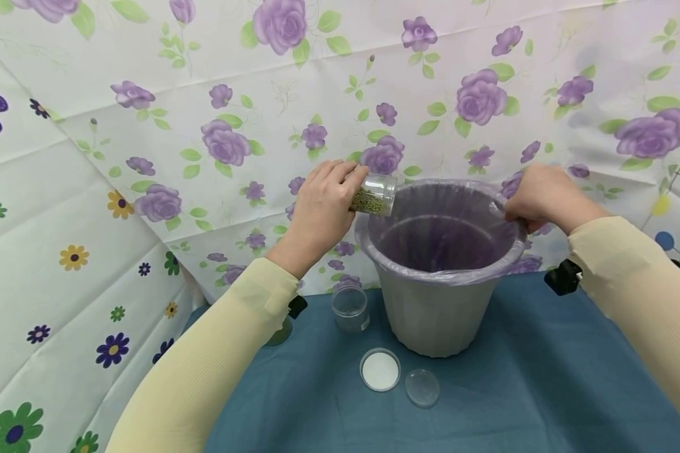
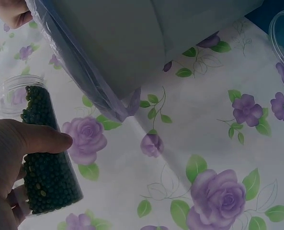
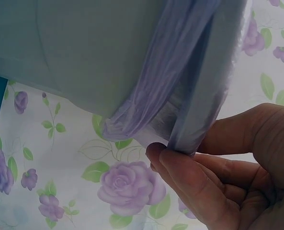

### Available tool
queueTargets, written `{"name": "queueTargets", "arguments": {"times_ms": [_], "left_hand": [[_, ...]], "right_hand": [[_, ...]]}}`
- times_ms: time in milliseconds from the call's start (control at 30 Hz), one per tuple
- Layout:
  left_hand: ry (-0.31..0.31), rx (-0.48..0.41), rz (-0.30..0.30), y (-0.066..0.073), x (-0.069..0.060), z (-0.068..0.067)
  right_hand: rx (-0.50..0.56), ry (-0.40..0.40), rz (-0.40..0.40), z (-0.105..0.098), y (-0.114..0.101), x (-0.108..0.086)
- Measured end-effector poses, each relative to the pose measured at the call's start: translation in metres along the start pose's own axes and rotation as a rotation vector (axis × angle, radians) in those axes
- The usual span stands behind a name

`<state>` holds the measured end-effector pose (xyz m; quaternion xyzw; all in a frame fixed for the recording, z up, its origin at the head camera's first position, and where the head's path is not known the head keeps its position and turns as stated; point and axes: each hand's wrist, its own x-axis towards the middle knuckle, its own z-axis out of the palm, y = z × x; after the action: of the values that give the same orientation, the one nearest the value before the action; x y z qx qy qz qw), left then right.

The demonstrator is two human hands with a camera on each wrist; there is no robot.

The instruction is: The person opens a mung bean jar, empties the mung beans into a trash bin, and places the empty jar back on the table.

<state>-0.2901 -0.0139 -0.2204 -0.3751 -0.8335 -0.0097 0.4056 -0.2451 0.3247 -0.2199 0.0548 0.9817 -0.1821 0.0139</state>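
Note:
My left hand (image 1: 324,204) grips a clear jar of green beans (image 1: 369,200), tilted nearly sideways with its mouth at the left rim of a grey bin (image 1: 437,314). In the left wrist view the thumb of the left hand (image 2: 12,158) lies across the jar (image 2: 48,177), and the beans stay inside it. A thin purple bag (image 1: 447,275) lines the bin and folds over its rim. At the right side of the rim my right hand (image 1: 544,198) pinches the edge; the right wrist view shows the fingers of that hand (image 3: 218,172) on the bag-covered rim (image 3: 199,110).
On the blue cloth (image 1: 317,390) stand an empty clear jar (image 1: 350,309), a round dish of white material (image 1: 380,370) and a clear lid (image 1: 422,388). A green round thing (image 1: 280,332) is partly behind the left sleeve. Flowered sheets (image 1: 317,82) hang behind and at left.

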Motion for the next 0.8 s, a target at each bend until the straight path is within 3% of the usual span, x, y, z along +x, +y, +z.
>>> {"name": "queueTargets", "arguments": {"times_ms": [800], "left_hand": [[-0.013,0.009,0.017,-0.0015,-0.0005,-0.0005]], "right_hand": [[0.005,0.003,0.002,0.0003,-0.0008,0.0]]}}
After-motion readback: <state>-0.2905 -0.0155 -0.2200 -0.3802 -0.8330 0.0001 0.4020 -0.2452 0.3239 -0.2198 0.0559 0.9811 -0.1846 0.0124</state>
